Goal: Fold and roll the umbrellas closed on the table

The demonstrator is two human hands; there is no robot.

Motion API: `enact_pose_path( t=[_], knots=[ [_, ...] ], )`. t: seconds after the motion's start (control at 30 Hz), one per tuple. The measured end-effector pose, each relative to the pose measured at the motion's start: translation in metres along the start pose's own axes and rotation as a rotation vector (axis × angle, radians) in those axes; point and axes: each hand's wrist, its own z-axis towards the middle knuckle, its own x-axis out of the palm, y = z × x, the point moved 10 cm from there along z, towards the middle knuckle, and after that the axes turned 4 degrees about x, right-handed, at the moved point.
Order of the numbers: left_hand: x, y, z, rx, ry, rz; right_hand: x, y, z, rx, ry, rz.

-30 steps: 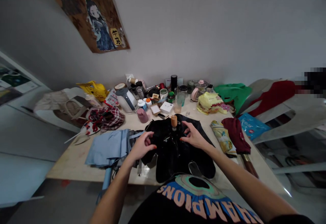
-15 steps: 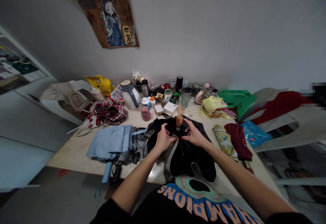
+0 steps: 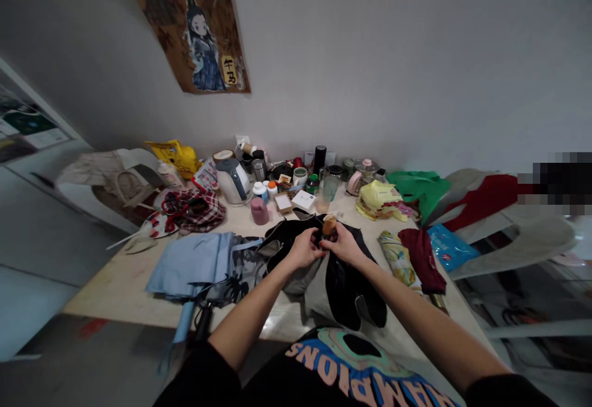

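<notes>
A half-folded black umbrella [image 3: 340, 299] with a grey inner side lies on the table before me, its short wooden-looking handle [image 3: 329, 227] pointing up and away. My left hand [image 3: 305, 248] is closed on the gathered cloth and ribs just left of the handle's base. From the right, my right hand [image 3: 346, 245] has its fingers closed around the umbrella at the foot of the handle. Both sets of fingertips nearly meet, and the shaft between them is mostly hidden. Loose black flaps hang toward my shirt.
Left of the hands lie a light blue umbrella [image 3: 192, 265] and a dark camouflage umbrella [image 3: 247, 265]. A yellow patterned umbrella [image 3: 398, 256] and a maroon one [image 3: 422, 259] lie right. Behind stand a kettle [image 3: 231, 182], a pink cup [image 3: 259, 211], bottles and boxes.
My hands have come closer together and closed in around the base of the handle. The handle now tilts a little, and the umbrella's cloth has shifted, showing more grey.
</notes>
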Motion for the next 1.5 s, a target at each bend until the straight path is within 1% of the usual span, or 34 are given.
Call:
enact_pose_path(
  t=[0.03, 0.07, 0.1, 0.17, 0.2, 0.23, 0.27, 0.3, 0.33, 0.4, 0.47, 0.53, 0.6, 0.7, 0.8, 0.9, 1.03, 1.1, 1.17, 1.27, 1.33, 1.37, 1.4, 1.47, 1.5],
  knots=[
    [-0.005, -0.005, -0.005, 0.029, -0.014, -0.006, -0.001, 0.000, 0.001, -0.012, -0.015, -0.012],
    [-0.014, -0.011, -0.010, 0.070, -0.050, 0.000, -0.001, 0.002, 0.001, -0.030, -0.023, -0.016],
    [-0.028, -0.017, -0.018, 0.118, -0.110, 0.018, -0.001, 0.003, 0.000, -0.049, -0.023, -0.017],
    [-0.067, -0.020, -0.037, 0.192, -0.283, 0.090, 0.000, 0.006, -0.002, -0.073, -0.016, -0.020],
    [-0.087, -0.015, -0.048, 0.187, -0.375, 0.129, 0.000, 0.006, -0.003, -0.074, -0.013, -0.023],
    [-0.105, -0.004, -0.058, 0.148, -0.449, 0.159, 0.000, 0.007, -0.003, -0.070, -0.012, -0.028],
    [-0.119, 0.011, -0.066, 0.088, -0.497, 0.172, -0.001, 0.007, -0.004, -0.064, -0.014, -0.033],
    [-0.127, 0.028, -0.071, 0.017, -0.493, 0.169, -0.001, 0.007, -0.004, -0.057, -0.018, -0.039],
    [-0.128, 0.046, -0.073, -0.048, -0.453, 0.150, -0.002, 0.007, -0.003, -0.051, -0.024, -0.043],
    [-0.120, 0.073, -0.072, -0.133, -0.352, 0.099, -0.001, 0.008, -0.003, -0.049, -0.024, -0.042],
    [-0.108, 0.083, -0.066, -0.154, -0.305, 0.065, 0.001, 0.009, -0.002, -0.052, -0.016, -0.035],
    [-0.096, 0.079, -0.056, -0.133, -0.309, 0.052, 0.003, 0.009, 0.000, -0.046, 0.000, -0.032],
    [-0.081, 0.067, -0.042, -0.092, -0.296, 0.027, 0.006, 0.010, 0.001, -0.041, 0.021, -0.030],
    [-0.053, 0.043, -0.020, -0.011, -0.240, -0.033, 0.011, 0.015, 0.001, -0.061, 0.062, -0.014],
    [-0.028, 0.030, -0.006, 0.038, -0.202, -0.103, 0.016, 0.017, 0.000, -0.066, 0.097, 0.012],
    [-0.012, 0.032, -0.002, 0.037, -0.199, -0.199, 0.019, 0.011, 0.000, -0.020, 0.103, 0.028],
    [0.002, 0.043, -0.001, 0.010, -0.164, -0.352, 0.022, -0.001, 0.001, 0.045, 0.082, 0.075],
    [0.007, 0.042, -0.001, 0.011, -0.129, -0.413, 0.023, -0.003, 0.002, 0.049, 0.069, 0.096],
    [0.009, 0.037, -0.002, 0.019, -0.098, -0.450, 0.021, -0.002, 0.003, 0.043, 0.046, 0.104],
    [0.007, 0.024, -0.006, 0.026, -0.048, -0.461, 0.017, 0.001, 0.004, 0.043, -0.009, 0.089],
    [-0.006, 0.017, -0.011, 0.028, -0.045, -0.390, 0.015, 0.003, 0.004, 0.043, -0.026, 0.067],
    [-0.018, 0.015, -0.014, 0.036, -0.076, -0.332, 0.015, 0.005, 0.003, 0.034, -0.024, 0.061],
    [-0.036, 0.015, -0.017, 0.049, -0.139, -0.268, 0.015, 0.006, 0.003, 0.022, -0.021, 0.057],
    [-0.081, 0.023, -0.026, 0.059, -0.330, -0.140, 0.015, 0.009, 0.002, 0.003, -0.018, 0.041],
    [-0.104, 0.032, -0.030, 0.034, -0.435, -0.080, 0.015, 0.010, 0.002, 0.004, -0.016, 0.029]
  ],
)
